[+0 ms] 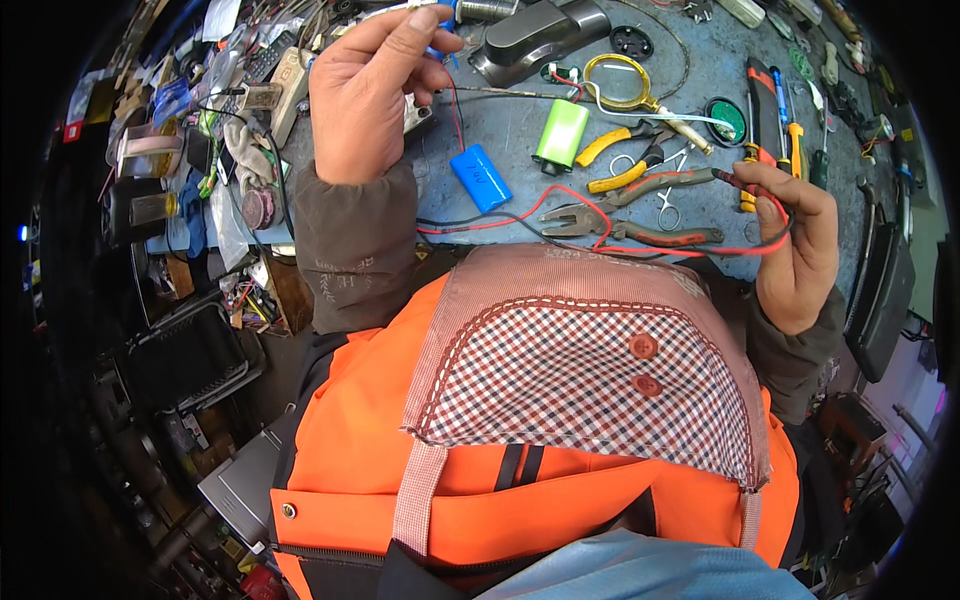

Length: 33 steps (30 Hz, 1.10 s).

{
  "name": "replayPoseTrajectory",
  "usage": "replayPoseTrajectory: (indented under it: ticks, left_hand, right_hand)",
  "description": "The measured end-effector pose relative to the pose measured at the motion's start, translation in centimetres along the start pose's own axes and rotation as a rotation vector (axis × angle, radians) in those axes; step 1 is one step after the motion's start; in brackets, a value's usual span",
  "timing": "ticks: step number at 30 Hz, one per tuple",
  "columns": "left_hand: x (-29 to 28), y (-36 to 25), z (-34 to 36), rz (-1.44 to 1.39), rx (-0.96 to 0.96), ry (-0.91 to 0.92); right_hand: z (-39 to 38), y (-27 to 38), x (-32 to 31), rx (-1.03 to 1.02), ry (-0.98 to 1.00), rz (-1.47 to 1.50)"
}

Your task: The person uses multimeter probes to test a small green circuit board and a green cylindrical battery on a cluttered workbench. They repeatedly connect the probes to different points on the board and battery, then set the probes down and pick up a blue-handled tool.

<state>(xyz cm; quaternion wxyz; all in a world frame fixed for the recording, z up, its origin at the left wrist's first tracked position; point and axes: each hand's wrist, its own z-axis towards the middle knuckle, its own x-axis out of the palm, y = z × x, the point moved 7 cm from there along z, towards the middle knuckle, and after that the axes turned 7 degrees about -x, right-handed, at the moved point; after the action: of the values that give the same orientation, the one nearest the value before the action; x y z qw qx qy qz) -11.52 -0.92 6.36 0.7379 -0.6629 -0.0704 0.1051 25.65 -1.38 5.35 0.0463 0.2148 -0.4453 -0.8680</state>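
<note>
My left hand (372, 92) is raised over the bench's near left part, thumb and fingers pinched together. A small blue piece (436, 50) shows at its fingertips, too covered to name. Thin wires lead down from there to a blue battery pack (481, 179) lying on the bench. At the right, my right hand (800, 245) pinches the end of a red and black lead (745, 184); its dark tip points left. Its red wire (665, 250) and a black wire loop left along the bench edge, over combination pliers (630, 220). A green battery pack (562, 136) lies beyond the blue one.
Yellow-handled pliers (620, 180), scissors (668, 212) and a magnifying glass (618, 82) lie mid-bench. Screwdrivers (797, 150) stand in a row at the right. Behind is a dark grey plastic housing (540, 40). Mixed parts and cables crowd the left; a round green-filled tin (726, 120) sits right.
</note>
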Motion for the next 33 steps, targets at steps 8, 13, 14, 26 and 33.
replayPoseTrajectory:
  ticks: [8, 13, 14, 26, 33]
  left_hand:
    - [0.9, 0.6, -0.1, -0.092, -0.002, 0.019]
    - [2.2, 1.3, -0.3, -0.068, -0.061, -0.022]
    - [2.5, 1.5, -0.4, -0.055, -0.060, -0.019]
    - [5.3, 1.5, -1.9, 0.057, 0.023, -0.062]
    - [7.4, -0.1, -3.2, 0.450, 0.600, -0.012]
  right_hand:
    - [-1.2, -1.4, 0.4, 0.157, 0.042, -0.011]
    - [-0.3, -0.8, 1.9, 0.020, 0.170, -0.202]
    - [-0.4, -0.5, 1.5, 0.007, 0.141, -0.228]
    - [-0.6, -1.0, 0.5, 0.123, 0.246, -0.355]
    - [-0.3, -0.3, 0.5, 0.162, 0.362, -0.187]
